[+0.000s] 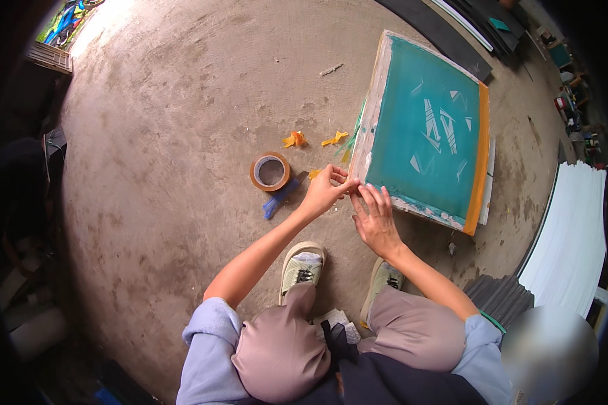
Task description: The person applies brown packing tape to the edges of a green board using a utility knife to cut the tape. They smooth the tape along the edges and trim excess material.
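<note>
A screen-printing frame (pixel 419 128) with teal mesh and pale see-through shapes lies on the floor, front right of me. Brown tape (pixel 481 162) runs along its right side; whitish, worn material covers the left and near edges. My left hand (pixel 327 192) is closed in a pinch at the near left corner, and what its fingertips grip is too small to make out. Close beside it, my right hand (pixel 378 219) has its fingers stretched and apart, touching the same corner. Left of my hands lie a roll of brown tape (pixel 256 173) and a blue-handled tool (pixel 275 204).
Crumpled orange tape scraps (pixel 294 139) lie on the concrete floor (pixel 175 148). My shoes (pixel 302 270) stand just below my hands. Stacked white sheets (pixel 567 229) and dark sheets (pixel 500 302) are at right. Dark boards (pixel 439 34) lie beyond the frame.
</note>
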